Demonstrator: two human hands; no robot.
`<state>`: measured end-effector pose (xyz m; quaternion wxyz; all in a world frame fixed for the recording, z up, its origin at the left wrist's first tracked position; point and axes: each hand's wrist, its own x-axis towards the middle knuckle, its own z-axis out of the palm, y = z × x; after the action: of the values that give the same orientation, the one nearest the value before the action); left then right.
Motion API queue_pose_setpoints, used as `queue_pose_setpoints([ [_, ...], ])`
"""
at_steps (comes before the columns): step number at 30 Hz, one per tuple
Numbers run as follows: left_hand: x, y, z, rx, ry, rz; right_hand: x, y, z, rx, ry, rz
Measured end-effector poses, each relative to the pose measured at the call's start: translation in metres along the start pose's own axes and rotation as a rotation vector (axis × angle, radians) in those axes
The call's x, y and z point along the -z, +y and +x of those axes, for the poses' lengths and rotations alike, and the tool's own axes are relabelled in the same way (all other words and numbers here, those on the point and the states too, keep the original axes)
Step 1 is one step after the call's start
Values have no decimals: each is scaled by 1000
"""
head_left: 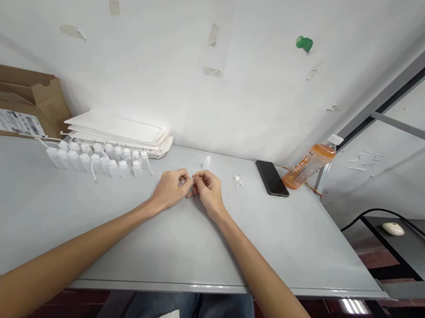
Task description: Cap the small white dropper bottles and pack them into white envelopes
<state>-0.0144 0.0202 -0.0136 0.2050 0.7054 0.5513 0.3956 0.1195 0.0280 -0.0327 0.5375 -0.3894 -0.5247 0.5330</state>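
Observation:
My left hand (170, 189) and my right hand (209, 191) meet above the grey table (63, 209), fingers pinched together on a small white piece with a thin white cord (188, 180). The fingers hide most of it. To the left of my hands lie two rows of small white plastic tags with cords (92, 162). Just beyond my fingers stands a small white capped tube (206, 163). A loose white tag with a cord (237, 183) lies to the right of my right hand.
A stack of white folded sheets (118, 131) and an open cardboard box (12, 102) sit at the back left. A black phone (272, 178) and an orange drink bottle (310, 161) are at the back right. A white wall stands behind; a computer mouse (392, 228) sits on a lower shelf at right.

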Motion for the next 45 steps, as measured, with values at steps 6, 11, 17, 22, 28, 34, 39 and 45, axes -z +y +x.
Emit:
queue_pose_setpoints([
  [6, 0, 0, 0, 0, -1, 9, 1, -2, -1, 0, -26, -17],
  [11, 1, 2, 0, 8, -4, 14, 1, -5, -2, -17, -36, -61],
  [17, 1, 1, 0, 13, -10, 1, 0, -6, -3, -15, -28, -79],
  [22, 1, 0, 0, 27, -6, -15, 0, -6, -3, -23, -24, -62],
  [28, 0, 0, 0, 16, -6, -10, 0, -6, -3, -31, -22, -46],
  [34, 0, -1, 0, 16, 1, -4, 0, -6, -3, -41, -18, -32],
  [39, 1, 2, -1, 24, 6, 4, 0, -6, -3, -62, -30, 3],
  [45, 0, 0, -2, 39, 21, 24, 1, -4, -1, -60, -26, 42],
])
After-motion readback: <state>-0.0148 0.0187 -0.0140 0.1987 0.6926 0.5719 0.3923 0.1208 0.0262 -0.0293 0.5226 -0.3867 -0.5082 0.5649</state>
